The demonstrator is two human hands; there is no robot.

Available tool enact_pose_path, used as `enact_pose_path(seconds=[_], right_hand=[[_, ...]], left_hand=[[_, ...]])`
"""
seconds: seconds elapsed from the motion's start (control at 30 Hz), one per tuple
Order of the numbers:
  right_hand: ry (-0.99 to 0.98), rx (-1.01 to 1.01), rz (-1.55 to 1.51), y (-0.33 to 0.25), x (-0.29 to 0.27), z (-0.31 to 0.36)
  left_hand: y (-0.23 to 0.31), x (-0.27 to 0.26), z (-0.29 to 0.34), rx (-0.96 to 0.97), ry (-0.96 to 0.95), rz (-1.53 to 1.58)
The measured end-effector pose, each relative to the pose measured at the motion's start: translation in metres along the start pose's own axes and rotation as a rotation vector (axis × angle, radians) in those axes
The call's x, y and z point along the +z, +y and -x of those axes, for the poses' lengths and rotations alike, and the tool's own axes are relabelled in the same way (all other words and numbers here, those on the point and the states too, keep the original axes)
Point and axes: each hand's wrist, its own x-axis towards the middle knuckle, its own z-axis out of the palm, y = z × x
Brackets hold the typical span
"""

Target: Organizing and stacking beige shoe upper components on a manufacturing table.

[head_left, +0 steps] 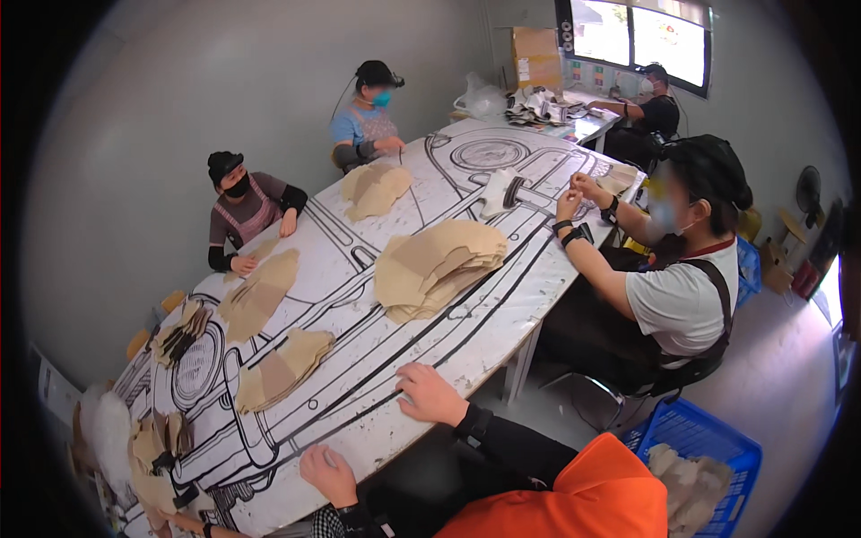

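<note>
The right hand (pixel 430 394) rests palm down near the edge of the table (pixel 368 421), fingers loosely spread and gripping nothing; the left hand (pixel 329 475) lies beside it, apart, fingers slightly bent, with nothing visible in its grasp. Beyond them, untouched by either, sits the nearest stack of beige pieces (pixel 285 369), and farther across the table is a larger beige pile (pixel 439 269). With both hands free, this person's handling seems either not begun or paused; which, I cannot tell. The pieces are already gathered into heaps, yet those heaps appear to remain to be dealt with. On the right, a co-worker (pixel 677 300) has raised hands near a white piece (pixel 500 192); more beige pieces (pixel 686 489) lie in a blue basket (pixel 746 475).
</note>
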Motion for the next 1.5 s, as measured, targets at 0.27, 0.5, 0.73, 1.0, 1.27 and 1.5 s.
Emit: enact_pose_path(seconds=[0.27, 0.5, 0.73, 1.0, 1.27, 1.5], right_hand=[[-0.074, -0.017, 0.023, -0.007, 0.0, -0.003], [-0.088, -0.022, 0.01, -0.006, -0.003, 0.0], [-0.024, -0.02, -0.02, -0.007, -0.006, -0.003], [-0.093, -0.012, -0.012, -0.006, -0.004, -0.002], [-0.073, -0.057, 0.104, -0.007, -0.004, 0.001], [-0.124, -0.007, 0.064, -0.007, -0.003, 0.001]], left_hand=[[-0.004, -0.004, 0.002, -0.031, -0.045, 0.018], [-0.002, -0.004, 0.0, -0.006, 0.05, -0.074], [-0.008, 0.0, 0.005, -0.009, -0.011, -0.051], [-0.01, 0.002, 0.005, -0.009, -0.011, -0.048], [-0.005, -0.002, 0.002, -0.079, -0.003, -0.088], [-0.008, 0.002, 0.005, -0.106, 0.04, -0.008]])
